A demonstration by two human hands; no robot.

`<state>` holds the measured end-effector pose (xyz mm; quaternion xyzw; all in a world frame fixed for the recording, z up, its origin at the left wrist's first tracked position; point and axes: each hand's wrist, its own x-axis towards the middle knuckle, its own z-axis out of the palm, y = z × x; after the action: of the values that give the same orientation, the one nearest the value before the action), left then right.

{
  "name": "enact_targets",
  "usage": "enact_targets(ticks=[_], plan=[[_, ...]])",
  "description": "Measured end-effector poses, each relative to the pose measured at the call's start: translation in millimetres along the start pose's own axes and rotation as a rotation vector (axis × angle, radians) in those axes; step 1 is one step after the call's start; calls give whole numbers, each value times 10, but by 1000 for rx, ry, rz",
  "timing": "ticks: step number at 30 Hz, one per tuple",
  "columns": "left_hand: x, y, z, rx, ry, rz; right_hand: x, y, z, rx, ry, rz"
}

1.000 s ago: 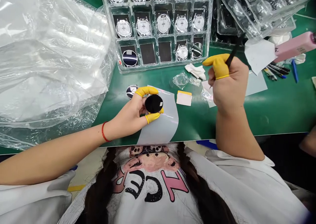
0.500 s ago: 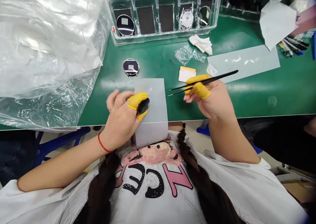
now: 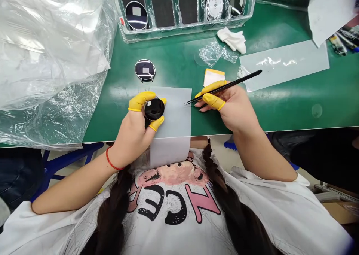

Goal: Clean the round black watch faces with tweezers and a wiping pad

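My left hand (image 3: 136,129), with yellow finger cots, grips a round black watch face (image 3: 154,109) by its rim, its glossy side up. Beneath it lies a translucent sheet (image 3: 177,114) that hangs over the table's front edge. Black tweezers (image 3: 232,83) are pinched in my right hand (image 3: 228,103), which also wears yellow finger cots. Their tips point left over the sheet, close together and apart from the watch face. Behind my left hand, another round watch (image 3: 145,70) with a small pale square on its dark face lies on the green table.
A clear compartment tray (image 3: 185,28) with several watches stands at the back. Plastic bags (image 3: 53,60) cover the left side. Beyond my right hand are a white-and-yellow pad (image 3: 213,77), crumpled film (image 3: 211,54), a white cloth (image 3: 231,40) and a long translucent strip (image 3: 286,64).
My left hand has turned the watch face so its round front shows. My right hand has moved slightly left, and the tweezers' arms have come together.
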<state>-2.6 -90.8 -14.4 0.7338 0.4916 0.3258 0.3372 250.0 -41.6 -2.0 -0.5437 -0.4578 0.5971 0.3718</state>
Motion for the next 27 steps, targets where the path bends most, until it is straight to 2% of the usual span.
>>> enact_targets(ticks=[6, 9, 11, 13, 15, 17, 19, 20, 22, 24, 27], plan=[[-43, -80, 11, -78, 150, 29, -11, 28, 130, 45, -51, -42], [-71, -112, -26, -31, 235, 21, -3, 54, 196, 45, -65, -61], [-63, -100, -68, 69, 185, 53, 5, 59, 220, 29, -84, -70], [-40, -66, -101, 163, 43, 144, 7, 32, 195, -7, -103, -80], [-26, -27, -109, 233, -83, 243, -10, -26, 80, -55, -28, -162], [-44, -8, -90, 272, -112, 315, -60, -85, -132, -215, 210, -318], [-92, -24, -50, 292, -79, 357, -149, -100, -392, -554, 483, -406], [-121, -44, -26, 290, -65, 363, -202, -83, -517, -763, 567, -385], [-170, -87, 24, 270, -41, 368, -295, -8, -717, -1101, 583, -274], [-197, -110, 62, 237, -7, 384, -314, 62, -838, -1255, 514, -238], [-206, -84, 81, 252, -32, 491, -89, 6, -917, -1274, 475, -400]])
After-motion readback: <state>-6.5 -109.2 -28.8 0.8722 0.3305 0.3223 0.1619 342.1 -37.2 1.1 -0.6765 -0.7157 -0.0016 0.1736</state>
